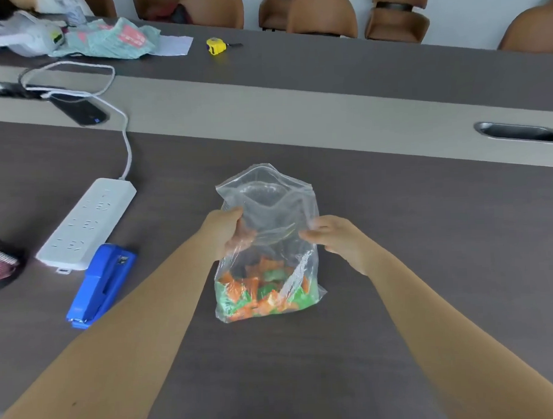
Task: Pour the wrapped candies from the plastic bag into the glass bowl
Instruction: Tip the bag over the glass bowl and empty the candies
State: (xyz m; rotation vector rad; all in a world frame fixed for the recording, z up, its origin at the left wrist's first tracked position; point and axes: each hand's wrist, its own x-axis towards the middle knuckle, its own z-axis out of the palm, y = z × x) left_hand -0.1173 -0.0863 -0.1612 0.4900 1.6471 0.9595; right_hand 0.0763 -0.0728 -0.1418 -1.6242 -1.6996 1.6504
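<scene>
A clear plastic bag (268, 203) stands upright on the dark table, its mouth open at the top. Orange and green wrapped candies (265, 294) fill its bottom. My left hand (225, 230) grips the bag's left side about halfway up. My right hand (335, 235) pinches the right side at the same height. No glass bowl is in view.
A white power strip (87, 222) and a blue stapler (102, 284) lie to the left. A phone (80, 111) with a white cable, a yellow tape measure (215, 46) and cloth lie farther back. A cable slot (517, 132) sits at right. Brown chairs (321, 16) line the far side.
</scene>
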